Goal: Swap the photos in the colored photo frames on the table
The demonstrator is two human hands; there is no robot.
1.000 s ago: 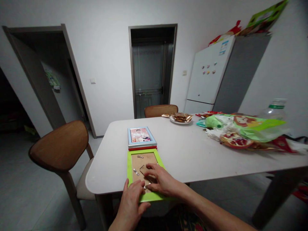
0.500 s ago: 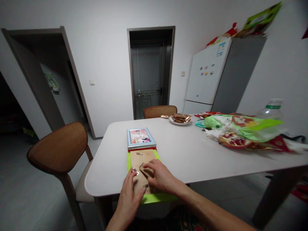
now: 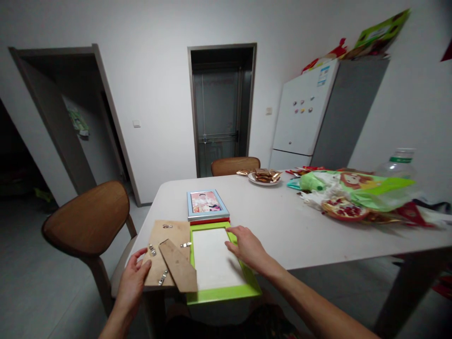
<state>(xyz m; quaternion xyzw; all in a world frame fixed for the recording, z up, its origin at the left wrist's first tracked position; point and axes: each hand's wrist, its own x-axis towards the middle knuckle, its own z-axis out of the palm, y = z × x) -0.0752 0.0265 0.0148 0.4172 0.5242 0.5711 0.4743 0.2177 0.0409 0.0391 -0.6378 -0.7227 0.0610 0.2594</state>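
Note:
My left hand (image 3: 133, 275) grips the left edge of a brown picture frame backing board (image 3: 173, 233), thumb on top. The board has several metal clips and a slanted stand leg, and lies left of the green picture frame (image 3: 226, 294), slightly over its edge. The frame lies at the table's near edge with a white sheet (image 3: 213, 256) inside it. My right hand (image 3: 249, 247) is over the frame's right side, fingers apart, its fingertips by the sheet's upper right corner; whether they touch it I cannot tell.
A blue picture frame (image 3: 208, 206) with a photo lies behind, on something red. Farther back are a plate of wrapped snacks (image 3: 264, 177), a green plastic bag (image 3: 370, 188), a cut pomegranate (image 3: 344, 208) and a clear bottle (image 3: 399, 162). A wooden chair (image 3: 88, 219) stands left.
The backing board has come off the green frame and moved left with my left hand, baring the white sheet. My right hand has let go of the stand leg and shifted right.

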